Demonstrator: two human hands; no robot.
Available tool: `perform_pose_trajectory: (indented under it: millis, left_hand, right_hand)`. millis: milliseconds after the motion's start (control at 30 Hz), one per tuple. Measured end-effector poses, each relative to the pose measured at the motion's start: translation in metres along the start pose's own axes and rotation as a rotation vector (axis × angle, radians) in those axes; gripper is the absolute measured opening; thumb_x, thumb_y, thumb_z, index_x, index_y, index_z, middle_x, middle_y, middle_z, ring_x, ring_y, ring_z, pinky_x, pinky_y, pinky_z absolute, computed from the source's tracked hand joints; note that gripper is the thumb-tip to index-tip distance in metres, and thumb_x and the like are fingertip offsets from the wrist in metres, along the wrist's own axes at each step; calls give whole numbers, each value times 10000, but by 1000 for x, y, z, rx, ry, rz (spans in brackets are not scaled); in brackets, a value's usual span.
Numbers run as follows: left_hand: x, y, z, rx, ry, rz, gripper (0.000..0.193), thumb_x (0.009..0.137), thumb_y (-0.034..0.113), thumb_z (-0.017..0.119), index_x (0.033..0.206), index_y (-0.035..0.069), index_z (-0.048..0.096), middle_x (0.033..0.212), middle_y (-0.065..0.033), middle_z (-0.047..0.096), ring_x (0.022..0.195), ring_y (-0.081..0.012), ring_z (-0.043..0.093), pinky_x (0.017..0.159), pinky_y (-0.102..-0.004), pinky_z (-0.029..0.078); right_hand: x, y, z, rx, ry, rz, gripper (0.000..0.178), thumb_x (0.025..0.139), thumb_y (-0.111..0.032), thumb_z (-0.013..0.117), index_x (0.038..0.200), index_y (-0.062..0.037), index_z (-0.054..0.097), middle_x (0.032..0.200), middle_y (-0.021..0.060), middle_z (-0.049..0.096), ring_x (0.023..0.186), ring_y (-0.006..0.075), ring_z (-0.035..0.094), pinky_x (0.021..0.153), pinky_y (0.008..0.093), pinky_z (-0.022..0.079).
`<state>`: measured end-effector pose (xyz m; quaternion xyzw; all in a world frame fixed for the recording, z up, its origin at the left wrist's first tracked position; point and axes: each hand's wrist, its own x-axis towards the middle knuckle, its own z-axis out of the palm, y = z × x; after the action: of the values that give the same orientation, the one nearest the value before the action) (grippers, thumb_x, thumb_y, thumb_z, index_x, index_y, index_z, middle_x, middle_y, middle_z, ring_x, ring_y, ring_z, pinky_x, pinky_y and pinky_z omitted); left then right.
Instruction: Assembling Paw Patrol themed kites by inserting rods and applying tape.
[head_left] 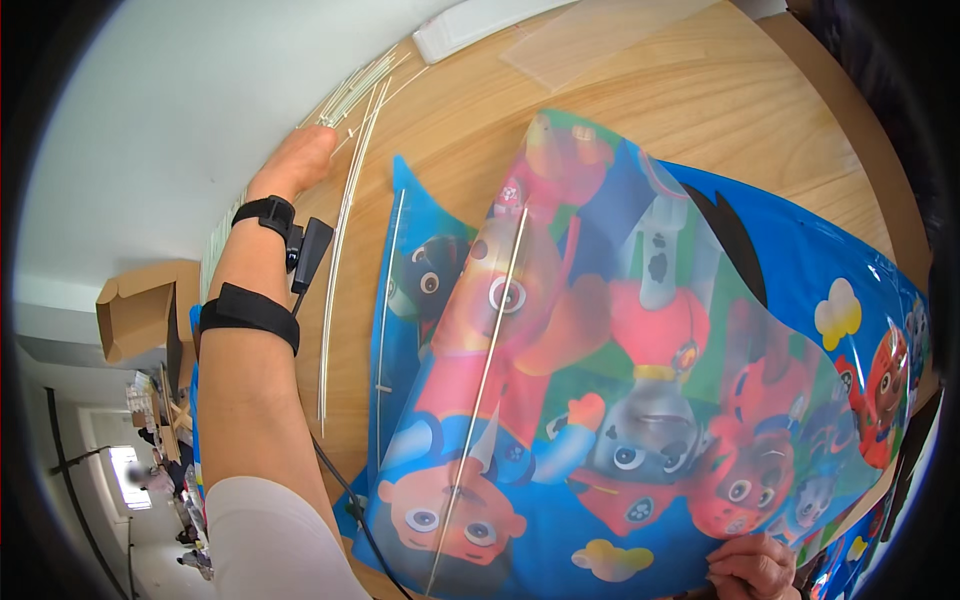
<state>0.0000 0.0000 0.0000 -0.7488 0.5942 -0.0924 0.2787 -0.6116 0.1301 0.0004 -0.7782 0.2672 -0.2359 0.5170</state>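
My left hand (pixel 298 160) reaches far across the wooden table (pixel 700 100) to a bundle of thin white rods (pixel 350 85) near the table's far left edge; its fingers rest on the rods, and their grip is hidden. Black straps wrap my left wrist and forearm. My right hand (pixel 755 568) pinches the lower edge of a colourful cartoon-printed plastic sheet (pixel 620 370), lifting it so it bulges over the table. A thin white rod (pixel 485 390) runs along the sheet's middle, and another (pixel 385 310) lies along its left blue edge.
A long white rod (pixel 338 260) lies on the table left of the sheet. A clear plastic sheet (pixel 590 40) and a white flat object (pixel 470 25) sit at the far edge. A cardboard box (pixel 140 310) stands at left; more printed sheets (pixel 880 520) at right.
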Motion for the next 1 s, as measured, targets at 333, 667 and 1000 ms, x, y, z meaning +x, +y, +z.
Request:
perform_pose_trajectory:
  millis: [333,667,1000]
  left_hand:
    - [6,6,-7,142,429,-38,74,785,-23,522,833,-16,577,822,-248,618,774,-373,646,628,-428,536]
    - [-72,-1,-81,167,419,-255,45,809,9,509,833,0,545,811,-226,613,743,-376,645,632,-431,545]
    - [-298,136,-213,-522,587,-93,58,781,-15,531,801,8,482,646,-136,570,546,-292,555,514,-370,440]
  right_hand:
    - [2,-6,-1,-109,-23,-39,185,708,108,626,883,51,603,872,204,625,746,322,629,666,346,521]
    - [-19,10,1,-24,3,2,160,740,27,631,894,-15,619,918,139,641,822,327,626,711,361,519]
    - [-43,2,8,450,247,349,117,828,-54,614,917,23,616,736,22,584,679,76,531,600,247,447]
